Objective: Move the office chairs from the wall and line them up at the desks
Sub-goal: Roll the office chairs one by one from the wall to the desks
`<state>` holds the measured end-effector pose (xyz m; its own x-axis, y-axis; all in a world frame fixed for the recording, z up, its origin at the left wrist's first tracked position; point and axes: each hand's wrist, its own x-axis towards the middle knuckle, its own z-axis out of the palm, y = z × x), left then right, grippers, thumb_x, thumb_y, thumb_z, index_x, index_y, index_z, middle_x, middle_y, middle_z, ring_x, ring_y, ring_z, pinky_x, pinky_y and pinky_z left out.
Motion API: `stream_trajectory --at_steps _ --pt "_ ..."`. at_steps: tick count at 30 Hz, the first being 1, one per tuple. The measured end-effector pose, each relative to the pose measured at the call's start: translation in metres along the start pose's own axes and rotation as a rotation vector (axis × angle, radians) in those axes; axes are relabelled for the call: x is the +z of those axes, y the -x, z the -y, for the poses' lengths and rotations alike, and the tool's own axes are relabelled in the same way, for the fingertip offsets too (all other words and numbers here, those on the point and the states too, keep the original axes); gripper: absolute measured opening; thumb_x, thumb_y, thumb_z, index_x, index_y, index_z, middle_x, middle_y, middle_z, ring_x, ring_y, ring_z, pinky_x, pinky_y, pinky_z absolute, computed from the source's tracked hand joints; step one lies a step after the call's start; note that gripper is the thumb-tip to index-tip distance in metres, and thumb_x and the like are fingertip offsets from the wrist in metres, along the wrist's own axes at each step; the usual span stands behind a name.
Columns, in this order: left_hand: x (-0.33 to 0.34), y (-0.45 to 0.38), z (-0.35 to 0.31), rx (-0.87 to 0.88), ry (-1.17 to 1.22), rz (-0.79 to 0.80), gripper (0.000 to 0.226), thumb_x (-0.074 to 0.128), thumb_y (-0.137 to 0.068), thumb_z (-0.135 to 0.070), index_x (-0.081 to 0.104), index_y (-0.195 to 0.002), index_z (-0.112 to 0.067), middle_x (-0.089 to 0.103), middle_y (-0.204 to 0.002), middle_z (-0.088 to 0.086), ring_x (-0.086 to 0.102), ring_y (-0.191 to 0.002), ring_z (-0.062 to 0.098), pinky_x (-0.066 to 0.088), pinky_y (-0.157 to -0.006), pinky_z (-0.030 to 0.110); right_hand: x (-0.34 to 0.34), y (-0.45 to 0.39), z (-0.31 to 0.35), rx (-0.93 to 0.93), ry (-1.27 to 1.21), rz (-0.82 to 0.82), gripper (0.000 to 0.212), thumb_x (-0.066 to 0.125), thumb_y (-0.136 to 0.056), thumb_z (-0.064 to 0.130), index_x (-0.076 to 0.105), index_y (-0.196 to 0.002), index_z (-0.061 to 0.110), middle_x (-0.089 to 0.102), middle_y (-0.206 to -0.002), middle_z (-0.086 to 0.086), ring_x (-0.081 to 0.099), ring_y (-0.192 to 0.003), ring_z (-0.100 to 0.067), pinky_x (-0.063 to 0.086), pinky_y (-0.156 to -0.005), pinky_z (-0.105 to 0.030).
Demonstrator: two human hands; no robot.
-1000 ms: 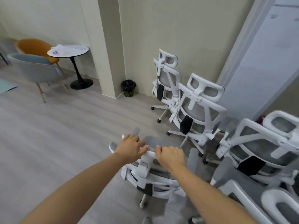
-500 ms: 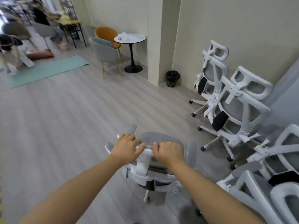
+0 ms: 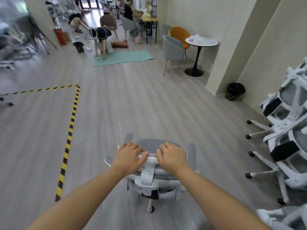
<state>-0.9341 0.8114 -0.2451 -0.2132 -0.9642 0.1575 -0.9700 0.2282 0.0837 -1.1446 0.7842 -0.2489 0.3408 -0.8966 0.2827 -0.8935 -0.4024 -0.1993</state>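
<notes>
A white office chair (image 3: 150, 178) with a grey mesh seat stands right in front of me on the wood floor, its back towards me. My left hand (image 3: 128, 156) grips the left part of its headrest, fingers curled over the top edge. My right hand (image 3: 172, 157) grips the right part the same way. Along the wall at the right edge stand more white office chairs (image 3: 285, 130), packed close together, with another one (image 3: 282, 216) at the lower right corner.
Yellow-black tape (image 3: 69, 135) marks a corner on the floor to my left. Ahead on the right are a pillar (image 3: 232, 47), a black bin (image 3: 235, 91), a round table (image 3: 201, 43) and two armchairs (image 3: 173, 50). Several people crouch and sit near a green mat (image 3: 123, 58) far ahead.
My view has swung left, away from the wall, towards the open room. The gripped chair has turned with me and rolled away from the row; both hands keep their hold on the headrest.
</notes>
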Motion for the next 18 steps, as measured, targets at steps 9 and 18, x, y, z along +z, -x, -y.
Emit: stream_trajectory --at_steps 9,18 --pt "-0.031 0.133 0.157 -0.187 -0.036 -0.046 0.053 0.023 -0.096 -0.060 0.064 -0.098 -0.027 0.070 -0.090 -0.008 0.064 -0.088 0.018 0.043 -0.084 0.036 0.050 -0.014 0.195 -0.138 0.067 0.145 0.061 0.023 -0.093 0.048 0.064 -0.060 0.016 0.062 -0.055 -0.002 0.057 -0.049 -0.027 0.046 -0.048 -0.030" --pt "-0.054 0.240 0.333 -0.343 -0.081 -0.176 0.039 0.038 -0.093 -0.048 0.070 -0.087 -0.028 0.069 -0.083 -0.009 0.062 -0.079 0.016 0.041 -0.078 0.033 0.105 -0.051 0.393 -0.284 -0.005 0.116 0.052 0.030 -0.093 0.046 0.043 -0.050 0.020 0.038 -0.044 0.004 0.039 -0.040 -0.016 0.018 -0.042 -0.026"
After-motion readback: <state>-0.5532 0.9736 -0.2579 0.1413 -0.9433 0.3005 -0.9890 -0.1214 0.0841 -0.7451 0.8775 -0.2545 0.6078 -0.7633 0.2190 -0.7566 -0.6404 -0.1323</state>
